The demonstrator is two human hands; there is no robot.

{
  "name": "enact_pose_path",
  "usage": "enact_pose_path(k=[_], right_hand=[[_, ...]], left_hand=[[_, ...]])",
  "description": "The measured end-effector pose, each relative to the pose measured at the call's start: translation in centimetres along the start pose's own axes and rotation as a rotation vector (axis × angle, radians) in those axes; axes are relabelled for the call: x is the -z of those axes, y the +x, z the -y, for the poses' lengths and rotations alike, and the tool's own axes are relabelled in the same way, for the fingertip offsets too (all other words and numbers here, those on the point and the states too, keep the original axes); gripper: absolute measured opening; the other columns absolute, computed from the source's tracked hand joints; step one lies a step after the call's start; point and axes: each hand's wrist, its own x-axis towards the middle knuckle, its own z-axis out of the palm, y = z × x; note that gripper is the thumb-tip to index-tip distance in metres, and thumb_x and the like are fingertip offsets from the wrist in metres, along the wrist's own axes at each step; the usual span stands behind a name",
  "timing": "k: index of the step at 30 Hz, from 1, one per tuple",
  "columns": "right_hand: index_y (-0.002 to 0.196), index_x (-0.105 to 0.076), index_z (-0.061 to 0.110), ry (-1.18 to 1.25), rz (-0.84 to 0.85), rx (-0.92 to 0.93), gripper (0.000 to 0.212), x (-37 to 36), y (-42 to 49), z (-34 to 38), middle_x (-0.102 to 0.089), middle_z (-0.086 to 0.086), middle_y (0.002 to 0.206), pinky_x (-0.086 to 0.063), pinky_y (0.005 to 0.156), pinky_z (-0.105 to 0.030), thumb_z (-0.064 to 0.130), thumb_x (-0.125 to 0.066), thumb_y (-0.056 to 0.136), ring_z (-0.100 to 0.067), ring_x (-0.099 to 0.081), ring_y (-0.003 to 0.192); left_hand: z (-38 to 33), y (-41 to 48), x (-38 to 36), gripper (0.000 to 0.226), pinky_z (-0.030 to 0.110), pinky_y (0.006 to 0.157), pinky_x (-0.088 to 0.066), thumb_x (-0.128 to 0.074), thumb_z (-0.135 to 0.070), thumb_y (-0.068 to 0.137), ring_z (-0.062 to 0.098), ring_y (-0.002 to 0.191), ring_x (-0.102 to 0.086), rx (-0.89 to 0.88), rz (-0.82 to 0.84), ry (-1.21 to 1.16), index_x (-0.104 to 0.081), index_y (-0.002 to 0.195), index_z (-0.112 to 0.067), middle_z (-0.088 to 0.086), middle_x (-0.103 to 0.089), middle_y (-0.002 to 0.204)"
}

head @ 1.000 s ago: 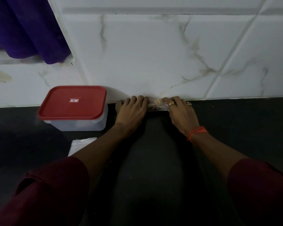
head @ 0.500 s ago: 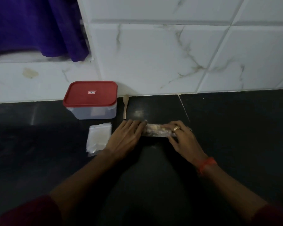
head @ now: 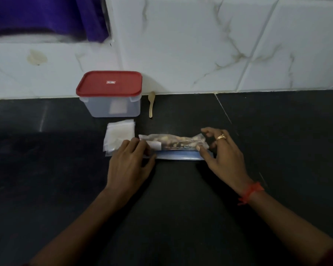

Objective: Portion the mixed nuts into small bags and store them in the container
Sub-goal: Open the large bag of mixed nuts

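Observation:
A long clear packet of mixed nuts (head: 174, 144) with a blue strip along its near edge lies flat on the black counter (head: 277, 150). My left hand (head: 130, 162) holds its left end, fingers curled over it. My right hand (head: 222, 152), with a gold ring, pinches the right end between thumb and fingers. A clear container with a red lid (head: 110, 93) stands closed against the wall at the back left. A stack of small clear bags (head: 118, 136) lies in front of it, just left of my left hand.
A small wooden spoon (head: 151, 103) lies to the right of the container near the white marble-tiled wall (head: 200, 45). Purple cloth (head: 46, 14) hangs at the top left above a ledge.
Both hands have drawn the nut packet from the foot of the wall toward me onto the counter. The view has pulled back, showing the spoon and small bags.

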Motion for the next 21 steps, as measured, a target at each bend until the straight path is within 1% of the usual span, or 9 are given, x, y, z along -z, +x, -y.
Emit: enact_pose_path(k=[2, 4, 7, 9, 11, 15, 18, 20, 21], right_hand=[[0.129, -0.054, 0.028, 0.040, -0.040, 0.004, 0.045, -0.6, -0.2, -0.5, -0.056, 0.011, 0.111, -0.051, 0.073, -0.024, 0.031, -0.072, 0.088, -0.002, -0.059, 0.087], [0.125, -0.053, 0.026, 0.063, -0.047, -0.001, 0.041, -0.8, 0.0, -1.2, -0.060, 0.012, 0.095, -0.054, 0.072, -0.030, 0.030, -0.072, 0.088, -0.006, -0.061, 0.082], [0.121, -0.054, 0.025, 0.079, -0.038, -0.006, 0.037, -0.9, 0.3, -1.8, -0.063, 0.013, 0.078, -0.054, 0.072, -0.034, 0.028, -0.072, 0.089, -0.003, -0.063, 0.074], [0.120, -0.054, 0.025, 0.096, -0.040, -0.006, 0.037, -0.8, 0.4, -2.0, -0.065, 0.012, 0.074, -0.055, 0.072, -0.036, 0.024, -0.072, 0.089, -0.001, -0.063, 0.070], [0.118, -0.054, 0.026, 0.106, -0.057, -0.025, 0.036, -0.8, 0.2, -2.1, -0.066, 0.013, 0.073, -0.056, 0.072, -0.038, 0.025, -0.073, 0.087, -0.001, -0.064, 0.070], [0.106, -0.053, 0.031, 0.029, -0.090, -0.030, 0.027, -0.4, -0.7, -2.1, -0.065, 0.015, 0.073, -0.054, 0.071, -0.036, 0.037, -0.072, 0.088, -0.005, -0.064, 0.074], [0.098, -0.057, 0.036, -0.082, -0.104, 0.128, 0.016, 0.2, -1.9, -1.2, -0.061, 0.014, 0.082, -0.045, 0.064, -0.027, 0.043, -0.068, 0.089, -0.005, -0.059, 0.080], [0.100, -0.065, 0.035, -0.125, -0.087, 0.258, 0.015, 0.5, -2.4, -0.5, -0.058, 0.013, 0.092, -0.041, 0.069, -0.026, 0.046, -0.065, 0.090, -0.009, -0.052, 0.090], [0.104, -0.069, 0.034, -0.162, -0.070, 0.302, 0.022, 0.6, -2.7, -0.3, -0.058, 0.010, 0.097, -0.041, 0.072, -0.027, 0.049, -0.061, 0.091, -0.012, -0.049, 0.095]], left_hand=[[0.1, -0.8, -0.5, 0.026, 0.031, 0.058, -0.050, -0.070, -0.040, 0.086, 0.015, 0.093, -0.055, 0.004, 0.049, -0.006, -0.062, 0.104, -0.022, -0.004, -0.058, 0.105], [0.4, -0.9, -0.8, 0.039, 0.029, 0.072, -0.052, -0.066, -0.044, 0.088, 0.014, 0.105, -0.054, -0.023, 0.104, -0.028, -0.059, 0.121, -0.023, -0.004, -0.056, 0.120], [0.6, -1.0, -1.0, 0.047, 0.034, 0.088, -0.048, -0.061, -0.046, 0.091, 0.017, 0.110, -0.052, -0.060, 0.129, -0.022, -0.055, 0.133, -0.025, -0.001, -0.056, 0.127], [0.6, -0.8, -1.0, 0.045, 0.035, 0.088, -0.045, -0.059, -0.047, 0.092, 0.016, 0.105, -0.051, -0.084, 0.142, 0.037, -0.058, 0.130, -0.025, 0.001, -0.059, 0.122], [0.4, -1.0, -1.0, 0.040, 0.032, 0.082, -0.041, -0.059, -0.048, 0.090, 0.013, 0.097, -0.047, -0.094, 0.113, 0.068, -0.062, 0.123, -0.024, 0.000, -0.059, 0.115], [-0.7, -2.0, -0.6, 0.032, 0.033, 0.079, -0.038, -0.064, -0.048, 0.088, 0.013, 0.094, -0.041, -0.074, 0.046, 0.098, -0.065, 0.112, -0.025, -0.003, -0.056, 0.105], [-1.5, -2.7, -0.4, 0.027, 0.033, 0.081, -0.036, -0.062, -0.046, 0.090, 0.016, 0.099, -0.041, -0.112, 0.018, 0.178, -0.064, 0.109, -0.026, -0.002, -0.056, 0.110], [-2.1, -3.0, -0.3, 0.027, 0.034, 0.088, -0.041, -0.061, -0.044, 0.091, 0.018, 0.107, -0.045, -0.117, 0.044, 0.151, -0.060, 0.111, -0.027, -0.001, -0.057, 0.118], [-2.4, -3.3, -0.2, 0.025, 0.034, 0.091, -0.043, -0.060, -0.043, 0.092, 0.017, 0.107, -0.048, -0.104, 0.071, 0.116, -0.058, 0.111, -0.027, -0.001, -0.058, 0.119]])
